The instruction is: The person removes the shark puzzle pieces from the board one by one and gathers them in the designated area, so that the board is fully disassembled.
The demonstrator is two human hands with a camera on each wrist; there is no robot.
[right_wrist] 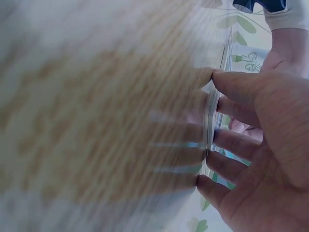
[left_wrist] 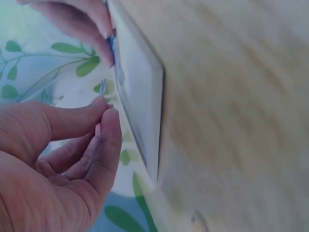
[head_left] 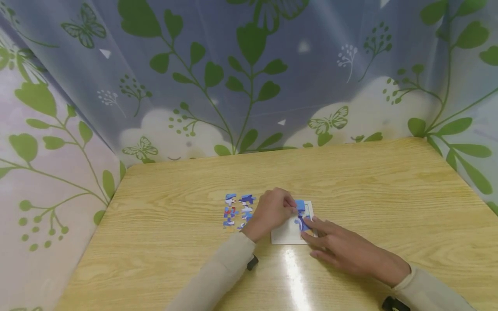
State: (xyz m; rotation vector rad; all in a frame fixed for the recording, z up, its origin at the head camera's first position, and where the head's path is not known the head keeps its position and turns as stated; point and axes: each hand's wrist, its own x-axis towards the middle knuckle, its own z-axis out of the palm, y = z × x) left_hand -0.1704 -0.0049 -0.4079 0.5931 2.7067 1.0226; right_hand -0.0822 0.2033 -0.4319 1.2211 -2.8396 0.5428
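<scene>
Beige sleeves [head_left: 219, 270] enter at the lower edge, leading to two bare hands over a wood-grain counter [head_left: 167, 207]. Nearest, the right hand [head_left: 342, 248] has its fingers nearly straight and spread, gripping nothing, their tips touching the edge of a flat white board [head_left: 285, 233] and the blue puzzle section [head_left: 302, 224] on its right side. The left hand [head_left: 270, 211] pinches a small, thin puzzle piece [left_wrist: 103, 87] between thumb and fingers; the left wrist view shows it edge-on, seemingly just off the board. Left of that hand, loose pieces [head_left: 230, 211] lie in two columns, partly hidden by the wrist. Fitting pieces into the board seems the step in hand; the next move probably calls for aligning the pinched one with its neighbours and pressing it flat. Beyond hangs a blue curtain [head_left: 218, 108] printed with green leaves and butterflies.
</scene>
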